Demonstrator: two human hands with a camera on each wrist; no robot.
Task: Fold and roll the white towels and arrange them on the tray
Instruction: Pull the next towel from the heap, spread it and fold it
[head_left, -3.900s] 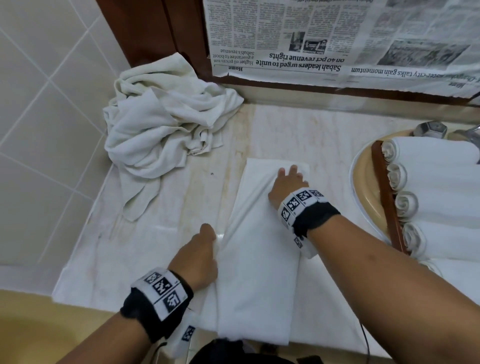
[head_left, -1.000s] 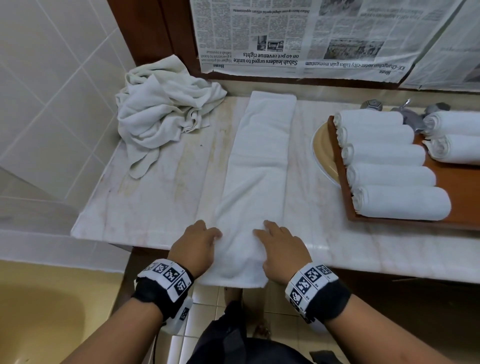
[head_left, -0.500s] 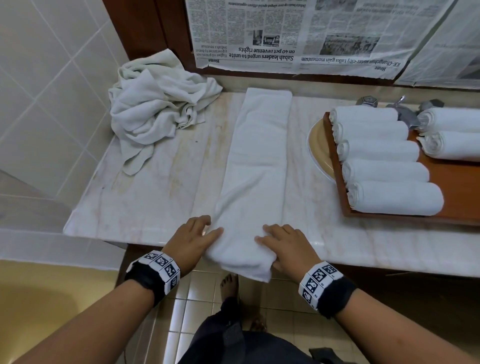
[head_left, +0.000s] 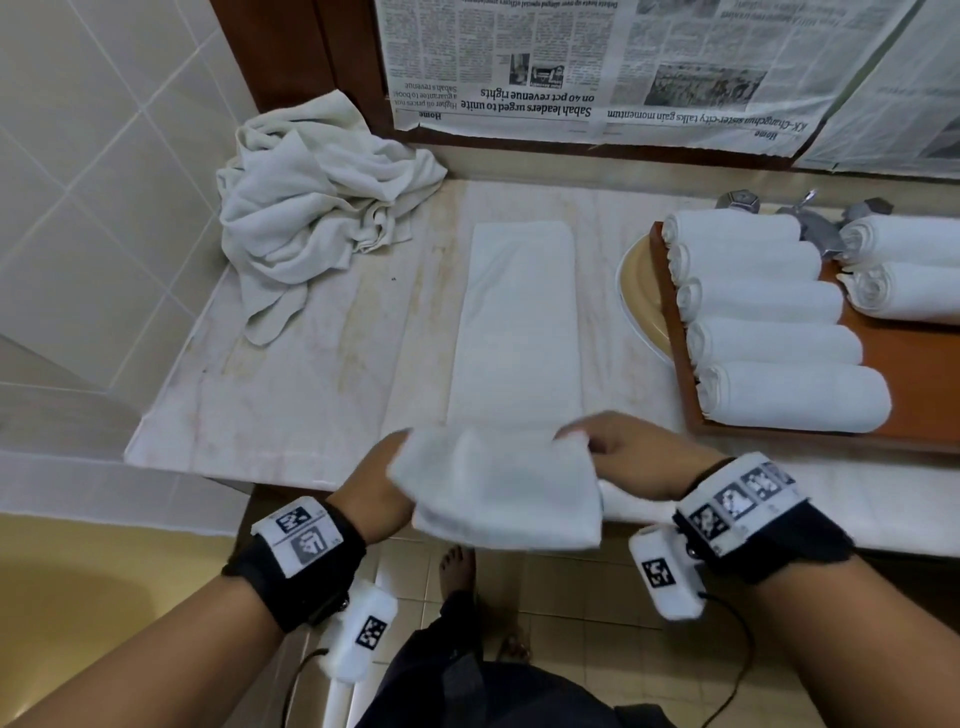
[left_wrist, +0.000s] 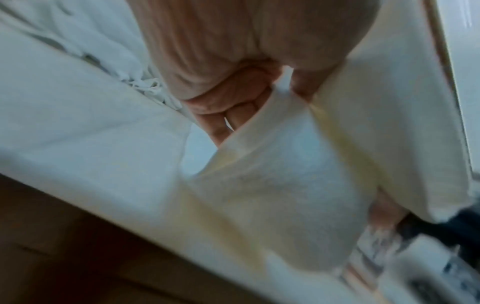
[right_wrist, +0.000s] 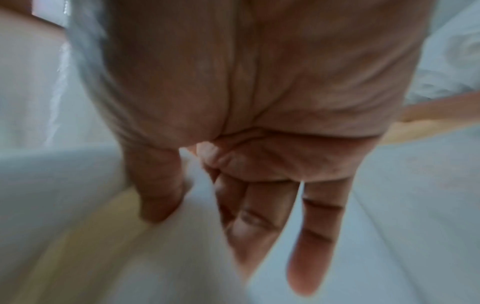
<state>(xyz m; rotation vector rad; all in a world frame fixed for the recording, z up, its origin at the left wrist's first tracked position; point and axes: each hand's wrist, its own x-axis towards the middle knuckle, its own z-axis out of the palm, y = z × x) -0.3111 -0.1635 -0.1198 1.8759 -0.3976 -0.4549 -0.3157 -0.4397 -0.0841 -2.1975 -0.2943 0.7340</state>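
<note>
Table: marble table, folded towel at centre.
Tray: tray at 3 o'clock, bearing rolled towels.
Grip: left hand and right hand each pinch the towel's lifted near end at 6 o'clock.

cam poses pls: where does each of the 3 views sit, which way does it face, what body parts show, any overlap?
Head: worn on head, looks down at counter; both forearms, left hand, right hand, a bare foot.
Left wrist: looks along palm at fingers pinching the folded towel.
Right wrist: looks along palm; thumb presses towel, fingers extended.
Shared: towel in all three.
</note>
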